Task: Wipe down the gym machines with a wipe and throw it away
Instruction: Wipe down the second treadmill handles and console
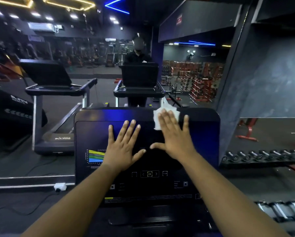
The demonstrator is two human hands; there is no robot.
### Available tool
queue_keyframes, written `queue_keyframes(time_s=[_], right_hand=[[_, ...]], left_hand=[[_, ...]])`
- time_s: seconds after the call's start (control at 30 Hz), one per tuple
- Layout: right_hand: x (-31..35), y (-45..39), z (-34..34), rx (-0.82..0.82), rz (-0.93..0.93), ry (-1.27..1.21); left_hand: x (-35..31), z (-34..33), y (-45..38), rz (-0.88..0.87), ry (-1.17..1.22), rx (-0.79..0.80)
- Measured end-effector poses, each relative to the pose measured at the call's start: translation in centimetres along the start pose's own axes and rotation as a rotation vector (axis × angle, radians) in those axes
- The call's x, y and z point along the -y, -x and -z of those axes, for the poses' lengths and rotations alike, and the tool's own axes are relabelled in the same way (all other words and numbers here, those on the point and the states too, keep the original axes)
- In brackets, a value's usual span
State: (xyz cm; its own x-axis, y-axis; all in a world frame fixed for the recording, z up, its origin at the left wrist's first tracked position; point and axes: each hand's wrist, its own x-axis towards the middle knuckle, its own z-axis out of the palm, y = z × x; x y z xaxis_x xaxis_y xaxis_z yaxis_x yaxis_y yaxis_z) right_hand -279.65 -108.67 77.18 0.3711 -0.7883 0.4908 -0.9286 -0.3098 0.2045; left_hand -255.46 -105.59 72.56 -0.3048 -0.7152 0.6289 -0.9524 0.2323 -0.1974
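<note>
Wiping was under way on the treadmill screen (148, 151). The right hand (175, 137) lay flat with straight fingers and pressed the white wipe (157, 117) on the top right part of the screen, near its upper edge. The left hand (123, 147) lay flat and spread on the middle of the screen, holding nothing (it only rested there). The lower part of the screen, with its buttons, likely still needed wiping. The other treadmill (54, 93), to the left of the screen, was left too, and the wipe was not yet thrown away.
</note>
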Motion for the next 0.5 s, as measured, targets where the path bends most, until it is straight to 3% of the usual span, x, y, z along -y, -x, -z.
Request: queue_keyframes(time_s=[0.13, 0.2, 0.4, 0.5], right_hand=[[-6.0, 2.4, 0.1, -0.016, -0.384, -0.013], [-5.8, 2.2, 0.6, 0.014, -0.467, -0.082], [4.5, -2.2, 1.1, 0.018, -0.14, -0.162], [8.9, -4.3, 1.6, 0.027, 0.025, -0.142]], left_hand=[[-0.1, -0.2, -0.1, 0.007, -0.027, 0.038], [-0.1, -0.2, -0.1, 0.007, -0.026, 0.05], [0.6, 0.4, 0.0, -0.022, 0.045, 0.048], [3.0, 0.8, 1.7, 0.06, 0.097, 0.012]])
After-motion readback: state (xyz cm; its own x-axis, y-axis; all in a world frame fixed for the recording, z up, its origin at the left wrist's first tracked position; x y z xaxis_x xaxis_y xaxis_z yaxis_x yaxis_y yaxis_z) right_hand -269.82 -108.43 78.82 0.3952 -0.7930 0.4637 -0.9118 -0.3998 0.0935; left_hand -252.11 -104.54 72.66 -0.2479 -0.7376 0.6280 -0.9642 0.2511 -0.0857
